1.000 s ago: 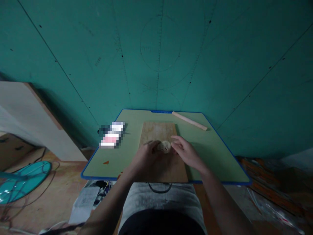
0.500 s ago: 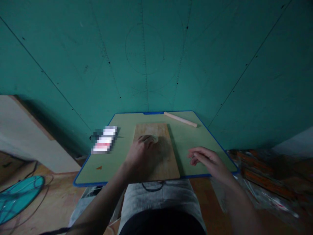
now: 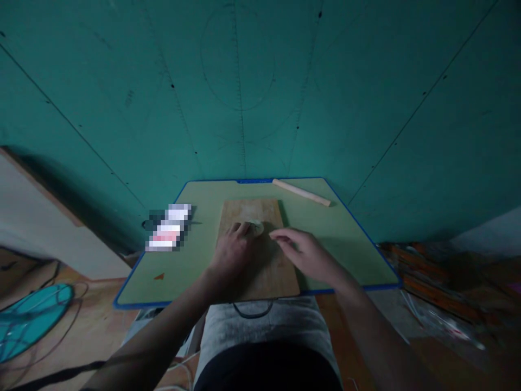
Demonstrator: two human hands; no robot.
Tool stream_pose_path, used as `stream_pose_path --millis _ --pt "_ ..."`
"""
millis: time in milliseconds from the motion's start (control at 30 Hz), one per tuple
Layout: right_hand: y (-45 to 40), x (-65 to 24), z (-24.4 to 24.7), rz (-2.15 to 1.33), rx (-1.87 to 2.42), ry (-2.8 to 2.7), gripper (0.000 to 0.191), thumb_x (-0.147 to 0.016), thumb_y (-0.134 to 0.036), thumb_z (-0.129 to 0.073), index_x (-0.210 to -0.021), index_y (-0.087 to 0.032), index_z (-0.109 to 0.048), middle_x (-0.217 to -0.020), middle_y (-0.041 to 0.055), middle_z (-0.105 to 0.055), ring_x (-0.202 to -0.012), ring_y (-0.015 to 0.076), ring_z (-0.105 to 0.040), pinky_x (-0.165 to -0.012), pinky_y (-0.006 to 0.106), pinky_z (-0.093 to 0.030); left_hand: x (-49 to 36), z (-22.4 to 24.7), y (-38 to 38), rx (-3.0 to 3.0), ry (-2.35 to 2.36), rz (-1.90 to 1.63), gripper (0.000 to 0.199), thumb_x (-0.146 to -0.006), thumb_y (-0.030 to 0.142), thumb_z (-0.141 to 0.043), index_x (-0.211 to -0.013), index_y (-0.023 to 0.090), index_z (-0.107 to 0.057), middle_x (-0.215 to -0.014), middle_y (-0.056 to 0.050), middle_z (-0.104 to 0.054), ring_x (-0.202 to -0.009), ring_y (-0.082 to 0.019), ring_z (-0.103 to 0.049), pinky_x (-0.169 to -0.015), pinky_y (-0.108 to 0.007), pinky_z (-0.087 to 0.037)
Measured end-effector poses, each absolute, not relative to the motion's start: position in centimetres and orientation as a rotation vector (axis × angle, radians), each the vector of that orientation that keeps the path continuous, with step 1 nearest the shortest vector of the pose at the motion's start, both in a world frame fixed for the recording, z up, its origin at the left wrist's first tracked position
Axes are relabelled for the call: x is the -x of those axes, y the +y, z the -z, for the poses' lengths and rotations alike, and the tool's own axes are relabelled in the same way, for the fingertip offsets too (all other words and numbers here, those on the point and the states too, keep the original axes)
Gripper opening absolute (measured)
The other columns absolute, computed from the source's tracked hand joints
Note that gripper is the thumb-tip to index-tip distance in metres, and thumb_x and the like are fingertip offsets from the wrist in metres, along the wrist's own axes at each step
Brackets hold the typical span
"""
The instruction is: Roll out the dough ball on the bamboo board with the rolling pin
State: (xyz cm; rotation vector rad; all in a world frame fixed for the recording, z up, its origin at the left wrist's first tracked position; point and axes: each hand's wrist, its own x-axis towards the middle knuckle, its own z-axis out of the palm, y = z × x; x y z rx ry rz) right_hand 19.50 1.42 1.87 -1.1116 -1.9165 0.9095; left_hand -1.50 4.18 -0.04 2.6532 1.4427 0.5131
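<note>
A wooden board (image 3: pixel 271 271) lies on the small green table (image 3: pixel 203 212) in front of me. On its upper half is a pale, roundish piece (image 3: pixel 256 227); what it is made of I cannot make out. My left hand (image 3: pixel 236 247) rests over the board with curled fingers closed on the left side of this piece. Just right of the piece, my right hand (image 3: pixel 299 247) hovers over the board's right edge, its fingers bent and thumb near the fingertips. Whether anything small is between them is hidden.
A wooden rolling pin (image 3: pixel 302 193) lies at the table's back right. A blurred-out phone-like object (image 3: pixel 169 228) is at the left edge, with a small orange scrap (image 3: pixel 159 276) nearer me. Behind the table stands a green wall (image 3: pixel 260 136).
My right hand has moved left, from beside the board to its right edge near the pale piece. My left hand stays at the piece. The view has shifted slightly.
</note>
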Motion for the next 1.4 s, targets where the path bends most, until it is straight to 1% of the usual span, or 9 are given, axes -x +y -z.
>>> stream_pose_path --millis 100,200,333,533,633,800,1000,1133,1400 --pt "4.6 -16.4 -0.9 -0.598 1.113 -2.155 0.051 -0.080 -0.001 -0.046 -0.126 -0.015 -0.062 -0.136 0.0137 -0.059 -0.129 0.0231 -0.052 -0.112 0.042 -0.038 1.7 0.3 4.2 -2.730 1.400 -0.462 0.029 -0.089 0.015 -0.052 -0.116 0.019 -0.064 -0.117 -0.013 -0.064 -0.111 -0.029 -0.056 -0.094 -0.042 -0.048" --pt "5.9 -15.3 -0.2 -0.512 1.151 -2.276 0.050 -0.082 -0.003 -0.046 -0.128 -0.015 -0.061 -0.136 0.0136 -0.059 -0.126 0.0228 -0.053 -0.110 0.041 -0.040 2.6 0.7 4.0 -2.620 1.273 -0.679 0.032 -0.093 0.020 -0.050 -0.124 0.020 -0.058 -0.127 -0.012 -0.061 -0.115 -0.025 -0.058 -0.095 -0.037 -0.049" --pt "6.2 -15.6 0.1 -0.537 1.188 -2.243 0.032 -0.090 -0.014 -0.050 -0.118 -0.016 -0.065 -0.124 0.0117 -0.065 -0.113 0.0209 -0.061 -0.098 0.034 -0.045 3.9 0.4 3.9 -2.260 1.588 -0.874 0.034 -0.096 0.030 -0.042 -0.124 0.017 -0.056 -0.125 -0.015 -0.062 -0.097 -0.023 -0.067 -0.082 -0.034 -0.052" --pt "9.1 -14.5 -0.9 -0.670 1.615 -2.120 0.022 -0.093 -0.030 -0.053 -0.106 -0.019 -0.067 -0.087 0.0069 -0.071 -0.079 0.0200 -0.065 -0.066 0.027 -0.041 2.9 -1.7 5.8 -2.003 1.877 -0.400 0.038 -0.096 0.046 -0.043 -0.090 0.018 -0.068 -0.085 -0.014 -0.073 -0.084 -0.030 -0.071 -0.070 -0.033 -0.047" --pt "9.9 -13.9 -0.7 -0.687 1.646 -2.179 0.016 -0.091 -0.029 -0.055 -0.085 -0.020 -0.065 -0.082 0.0063 -0.069 -0.077 0.0196 -0.063 -0.061 0.026 -0.035 2.3 -1.6 6.5 -2.020 1.804 -0.424 0.032 -0.093 0.041 -0.048 -0.086 0.017 -0.068 -0.080 -0.013 -0.073 -0.079 -0.027 -0.071 -0.066 -0.030 -0.045" --pt "8.8 -14.6 0.1 -0.802 1.446 -2.113 0.019 -0.084 -0.028 -0.062 -0.101 -0.021 -0.056 -0.083 -0.0004 -0.063 -0.073 0.0155 -0.057 -0.061 0.024 -0.036 3.0 -0.9 6.3 -2.004 1.632 -0.588 0.033 -0.089 0.032 -0.054 -0.113 0.012 -0.060 -0.086 -0.008 -0.073 -0.075 -0.020 -0.067 -0.063 -0.026 -0.044" --pt "7.8 -15.0 0.2 -0.861 1.185 -1.986 0.021 -0.075 -0.017 -0.060 -0.096 -0.020 -0.059 -0.087 0.0003 -0.062 -0.078 0.0152 -0.055 -0.067 0.025 -0.038 3.3 -1.2 5.7 -2.126 1.382 -0.810 0.023 -0.085 0.030 -0.057 -0.100 0.014 -0.066 -0.088 -0.007 -0.071 -0.074 -0.018 -0.063 -0.067 -0.027 -0.045" --pt "7.3 -14.8 -0.4 -0.881 1.160 -1.989 0.008 -0.075 -0.022 -0.060 -0.082 -0.018 -0.062 -0.070 -0.0033 -0.057 -0.064 0.0123 -0.048 -0.058 0.023 -0.031 3.2 -0.9 5.4 -2.132 1.333 -0.866 0.029 -0.087 0.027 -0.056 -0.113 0.017 -0.063 -0.099 -0.009 -0.071 -0.080 -0.019 -0.067 -0.070 -0.027 -0.048" --pt "7.2 -14.2 -0.6 -0.738 1.202 -1.925 0.005 -0.071 -0.020 -0.060 -0.067 -0.018 -0.056 -0.060 -0.0063 -0.048 -0.059 0.0103 -0.045 -0.054 0.022 -0.025 2.9 -1.7 4.7 -2.147 1.479 -0.819 0.016 -0.086 0.018 -0.058 -0.101 0.018 -0.063 -0.083 -0.006 -0.073 -0.072 -0.018 -0.068 -0.061 -0.023 -0.041"
